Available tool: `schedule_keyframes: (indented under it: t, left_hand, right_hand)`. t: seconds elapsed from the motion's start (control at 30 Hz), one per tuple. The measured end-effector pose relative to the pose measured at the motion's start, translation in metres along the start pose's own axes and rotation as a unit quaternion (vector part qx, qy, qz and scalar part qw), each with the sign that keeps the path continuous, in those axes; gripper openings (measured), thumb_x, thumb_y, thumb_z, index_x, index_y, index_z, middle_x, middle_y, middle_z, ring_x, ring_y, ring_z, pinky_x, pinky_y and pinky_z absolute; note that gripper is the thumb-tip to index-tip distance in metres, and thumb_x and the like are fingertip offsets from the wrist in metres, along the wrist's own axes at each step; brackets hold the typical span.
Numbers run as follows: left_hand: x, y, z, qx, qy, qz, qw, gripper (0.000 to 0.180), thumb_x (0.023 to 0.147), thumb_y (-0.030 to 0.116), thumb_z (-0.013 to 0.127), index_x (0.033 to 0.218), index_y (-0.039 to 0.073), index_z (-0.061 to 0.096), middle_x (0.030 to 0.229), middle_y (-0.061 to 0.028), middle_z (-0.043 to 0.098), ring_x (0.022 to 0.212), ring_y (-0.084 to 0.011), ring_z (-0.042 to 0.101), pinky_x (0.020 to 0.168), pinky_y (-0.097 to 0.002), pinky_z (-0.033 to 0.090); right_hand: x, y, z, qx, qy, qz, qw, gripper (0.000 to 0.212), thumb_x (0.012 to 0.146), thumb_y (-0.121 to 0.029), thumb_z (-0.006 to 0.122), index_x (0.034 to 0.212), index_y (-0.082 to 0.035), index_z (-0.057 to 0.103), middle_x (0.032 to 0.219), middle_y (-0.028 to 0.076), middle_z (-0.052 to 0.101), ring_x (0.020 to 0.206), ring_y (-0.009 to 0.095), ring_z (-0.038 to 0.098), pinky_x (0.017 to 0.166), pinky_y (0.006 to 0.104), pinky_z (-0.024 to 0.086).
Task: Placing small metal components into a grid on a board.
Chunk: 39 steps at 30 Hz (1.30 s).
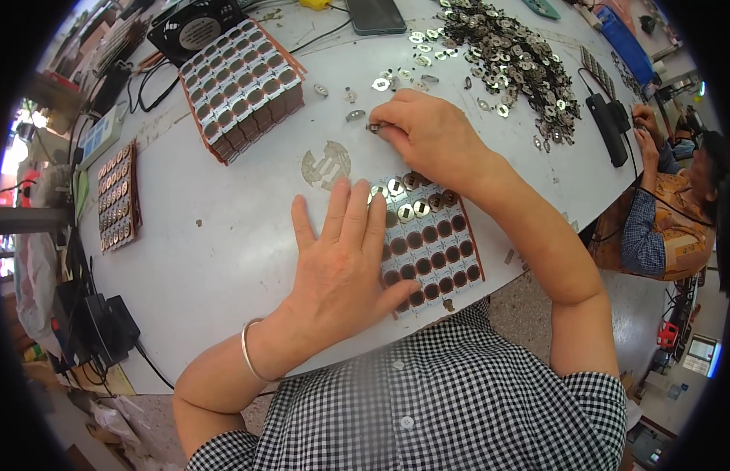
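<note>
My left hand (337, 263) lies flat with its fingers stretched out, partly on the table and partly over the left side of a panel (437, 255) with rows of dark round spots. Small shiny metal discs (413, 210) sit on the panel's far rows; my left fingers hide some of that side. Beyond the panel, my right hand (431, 133) is closed in a pinch on a small metal piece (373, 128), held just above the table. Another oval metal piece (355, 115) lies beside its fingertips, with several loose ones scattered farther off.
A tall stack of similar panels (241, 82) stands at the far left. At the left lies a smaller filled panel (118, 196). A large heap of metal pieces (522, 67) spreads at the far right. A phone (376, 16) lies at the back. Another person (671, 204) works at the right.
</note>
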State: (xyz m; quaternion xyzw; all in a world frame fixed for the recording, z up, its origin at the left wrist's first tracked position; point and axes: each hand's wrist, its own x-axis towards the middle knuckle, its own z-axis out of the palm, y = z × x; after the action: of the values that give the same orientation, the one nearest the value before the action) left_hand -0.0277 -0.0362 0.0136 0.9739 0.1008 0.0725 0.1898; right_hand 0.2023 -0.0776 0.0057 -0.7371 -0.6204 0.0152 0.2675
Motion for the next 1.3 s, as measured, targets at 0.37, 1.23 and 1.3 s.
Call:
schedule_keyframes:
  t: [0.37,1.23,1.3]
  left_hand:
    - [0.001,0.0,0.003,-0.003,0.022,0.003,1.0,0.099,0.067,0.045,0.088,0.139,-0.012,0.051,0.149,-0.0283,0.041,0.145,-0.0458,0.034,0.108,-0.0789,0.02]
    - [0.003,-0.003,0.005,-0.016,0.02,-0.011,1.0,0.114,0.068,0.051,0.087,0.148,-0.014,0.038,0.153,-0.0317,0.039,0.148,-0.0508,0.03,0.113,-0.0723,0.016]
    - [0.002,-0.003,0.006,-0.014,0.034,-0.021,0.999,0.116,0.068,0.052,0.088,0.148,-0.015,0.037,0.153,-0.0318,0.039,0.148,-0.051,0.029,0.114,-0.0722,0.016]
  right_hand:
    - [0.007,0.019,-0.021,0.005,-0.016,0.032,0.999,0.019,0.092,-0.011,0.069,0.108,-0.003,0.074,0.093,0.014,0.071,0.083,0.027,0.069,0.076,0.0362,0.054]
    - [-0.076,-0.037,-0.051,0.475,-0.116,0.274,0.828,0.017,0.094,0.0,0.067,0.11,-0.002,0.073,0.086,-0.006,0.066,0.073,-0.001,0.056,0.064,0.0159,0.044]
    - [-0.075,-0.047,-0.038,0.394,-0.086,0.224,0.887,0.015,0.095,0.0,0.067,0.109,-0.001,0.073,0.088,-0.005,0.067,0.074,0.0,0.057,0.065,0.017,0.046]
